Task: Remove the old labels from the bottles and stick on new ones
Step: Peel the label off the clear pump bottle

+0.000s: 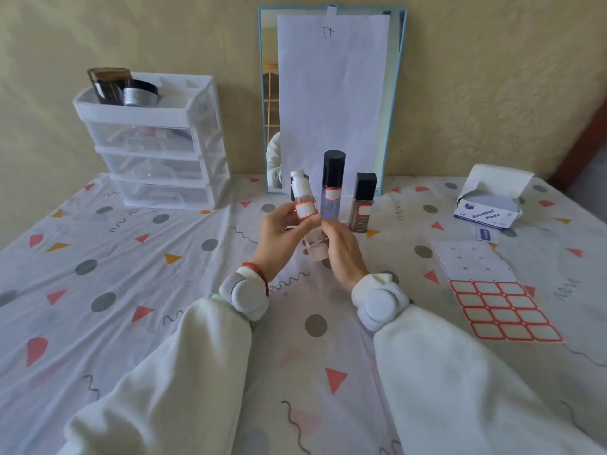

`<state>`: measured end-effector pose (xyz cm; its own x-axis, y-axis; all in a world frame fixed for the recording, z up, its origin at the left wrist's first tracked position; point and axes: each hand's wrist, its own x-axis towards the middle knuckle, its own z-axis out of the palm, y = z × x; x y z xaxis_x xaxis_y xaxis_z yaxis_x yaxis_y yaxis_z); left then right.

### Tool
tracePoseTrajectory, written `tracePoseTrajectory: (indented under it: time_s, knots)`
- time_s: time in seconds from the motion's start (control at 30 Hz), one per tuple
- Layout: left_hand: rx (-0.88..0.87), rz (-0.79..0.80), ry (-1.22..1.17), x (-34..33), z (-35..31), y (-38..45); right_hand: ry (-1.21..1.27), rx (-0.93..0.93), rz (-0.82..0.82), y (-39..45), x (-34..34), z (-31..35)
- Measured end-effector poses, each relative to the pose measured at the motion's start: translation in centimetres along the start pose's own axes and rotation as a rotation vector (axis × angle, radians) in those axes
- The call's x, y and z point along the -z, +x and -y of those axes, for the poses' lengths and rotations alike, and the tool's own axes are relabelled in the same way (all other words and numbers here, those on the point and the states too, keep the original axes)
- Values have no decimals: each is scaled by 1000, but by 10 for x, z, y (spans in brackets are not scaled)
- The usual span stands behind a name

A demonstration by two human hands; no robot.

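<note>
The small clear bottle [303, 205] with the white pump top is held up over the middle of the bench [98, 290], tilted a little. It looks light, hard and smooth, so likely slippery. The left hand [282, 238] grips its body with curled fingers, a sound hold, since that leaves the red-edged label [305, 209] facing out. The right hand [341, 247] has its fingertips pinched at the label's lower corner; such thin paper probably tears unless peeled slowly from an edge.

Just behind stand a tall bottle [332, 187] and a square bottle [363, 203], each labelled. To the right lie a label sheet [502, 310] and an alcohol pad box [489, 205]. The patterned cloth is soft and may wrinkle. A drawer unit [157, 149] and a mirror [331, 100] stand against the wall.
</note>
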<state>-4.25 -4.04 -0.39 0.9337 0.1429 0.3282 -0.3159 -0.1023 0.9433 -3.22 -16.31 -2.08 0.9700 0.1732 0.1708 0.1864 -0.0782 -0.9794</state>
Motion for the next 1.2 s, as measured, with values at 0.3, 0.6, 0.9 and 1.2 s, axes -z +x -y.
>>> tracePoseTrajectory:
  time_s: [0.3, 0.6, 0.9, 1.2]
  knots:
    - [-19, 6, 17, -3, 5, 0, -77, 40, 40, 0, -1, -4]
    - [51, 8, -33, -5, 6, -5, -163, 13, 31, -2, 5, 6]
    - [52, 30, -97, -8, 1, -7, -261, 81, -39, -5, 15, -3]
    - [86, -11, -169, -7, 1, -5, -330, 201, -98, -12, 15, -9]
